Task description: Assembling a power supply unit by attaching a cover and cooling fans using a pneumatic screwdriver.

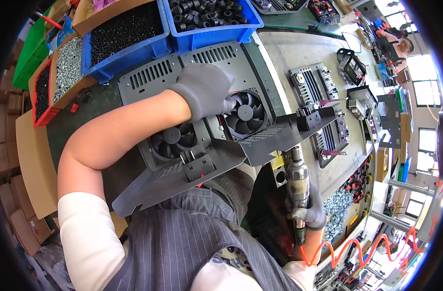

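Observation:
Two dark sheet-metal housings point(156, 75) lie side by side on the bench in front of me, slotted at the far end and bent up at the near end. Each carries a black cooling fan, one on the right point(245, 112) and one on the left point(172, 136). My left hand point(204, 89), in a grey glove, is closed with its fingertips at the corner of the right fan; whatever they pinch is hidden. In my right hand point(311, 213), also gloved, is a pneumatic screwdriver point(298, 184) held upright, its tip beside the right housing. A coiled orange hose point(333, 259) runs from it.
Blue bins of black screws point(127, 36) and black cylindrical spacers point(207, 14) stand behind the housings. A cardboard box of silver screws point(69, 65) and a red bin point(42, 94) sit left. Rightward are heatsink circuit boards point(313, 89) and a tray of loose silver screws point(338, 213).

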### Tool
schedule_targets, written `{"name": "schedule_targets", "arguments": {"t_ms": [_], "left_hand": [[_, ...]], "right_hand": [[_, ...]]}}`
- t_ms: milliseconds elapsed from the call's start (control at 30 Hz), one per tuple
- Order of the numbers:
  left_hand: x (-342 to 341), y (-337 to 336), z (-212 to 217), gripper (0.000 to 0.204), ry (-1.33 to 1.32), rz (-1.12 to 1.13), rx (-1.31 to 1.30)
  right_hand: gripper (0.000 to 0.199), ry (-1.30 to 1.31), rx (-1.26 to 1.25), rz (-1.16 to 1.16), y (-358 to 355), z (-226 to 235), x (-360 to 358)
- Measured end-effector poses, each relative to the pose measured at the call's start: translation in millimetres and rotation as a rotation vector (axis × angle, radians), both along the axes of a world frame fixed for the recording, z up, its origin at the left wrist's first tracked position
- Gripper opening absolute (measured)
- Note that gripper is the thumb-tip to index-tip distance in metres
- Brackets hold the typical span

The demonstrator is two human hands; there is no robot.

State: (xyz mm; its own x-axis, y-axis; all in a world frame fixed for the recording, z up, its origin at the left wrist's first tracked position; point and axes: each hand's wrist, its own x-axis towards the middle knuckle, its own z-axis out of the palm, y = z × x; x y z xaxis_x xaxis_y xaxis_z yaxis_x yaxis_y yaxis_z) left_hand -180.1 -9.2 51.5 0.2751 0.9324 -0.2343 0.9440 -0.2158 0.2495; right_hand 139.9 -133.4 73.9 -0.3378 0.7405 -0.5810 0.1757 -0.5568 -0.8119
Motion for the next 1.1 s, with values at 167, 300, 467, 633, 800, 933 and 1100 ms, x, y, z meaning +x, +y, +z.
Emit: {"name": "schedule_targets", "arguments": {"t_ms": [167, 300, 467, 633, 800, 933, 1100], "left_hand": [[-5.3, 0.9, 1.7, 0.028, 0.031, -0.03, -0.041], [0.5, -9.4, 31.2, 0.03, -0.185, -0.166, 0.137], [5.2, -21.0, 22.5, 0.04, -0.707, -0.06, -0.444], [17.9, -13.6, 23.2, 0.039, -0.612, -0.107, -0.496], [19.4, -8.3, 11.4, 0.033, -0.697, -0.206, -0.452], [21.6, -0.6, 0.1, 0.034, -1.022, -0.006, -0.619], [23.4, 3.2, 5.3, 0.035, -1.023, -0.01, -0.605]], "right_hand": [[0.079, 0.002, -0.02, 0.023, 3.5, -4.0, 5.8], [0.085, 0.001, -0.002, -0.091, 3.3, -5.2, 1.0], [0.087, 0.031, -0.124, -0.039, 7.2, 1.8, 9.9], [0.089, -0.009, -0.189, -0.029, 8.7, 4.1, 10.3], [0.088, -0.013, -0.189, 0.021, 9.2, 4.9, 20.5], [0.085, -0.02, -0.187, -0.003, 11.3, 11.3, 15.6], [0.084, -0.044, -0.199, 0.02, 14.9, 17.0, 14.2]]}}
